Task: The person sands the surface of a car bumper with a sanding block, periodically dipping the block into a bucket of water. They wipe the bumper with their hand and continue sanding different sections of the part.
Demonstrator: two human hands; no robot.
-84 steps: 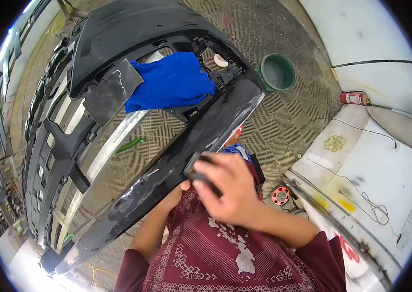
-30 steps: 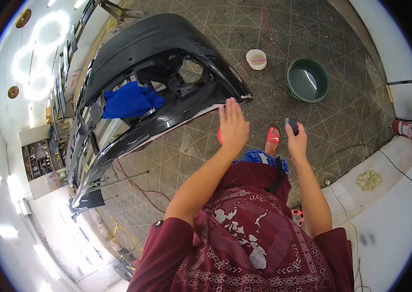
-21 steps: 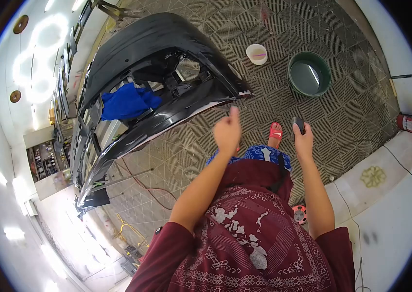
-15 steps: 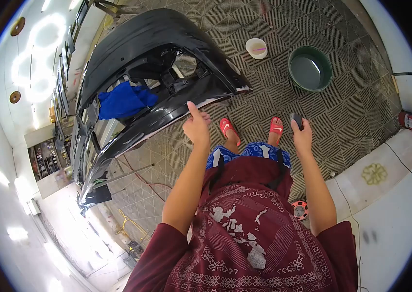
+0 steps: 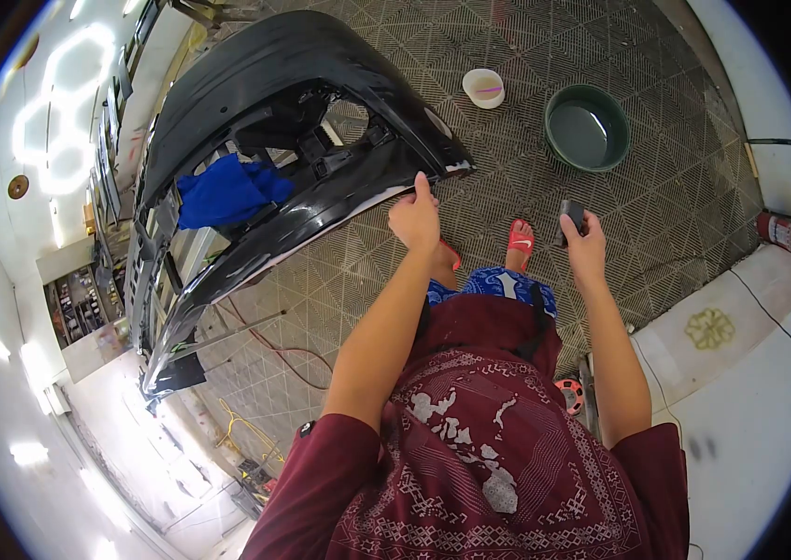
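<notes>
Fingers (image 5: 422,191) of the left hand (image 5: 414,219) curled loosely, thumb touching the glossy black curved bumper (image 5: 274,84) edge, a crumpled blue cloth (image 5: 223,191) inside it. The right hand (image 5: 584,247) clenched a small dark sanding block (image 5: 571,217) above the gridded floor (image 5: 676,112).

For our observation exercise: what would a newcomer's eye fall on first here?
A large glossy black car bumper fills the upper left, a blue cloth tucked inside it. The left hand touches its lower edge; the right hand holds a small dark block below a green basin.
</notes>
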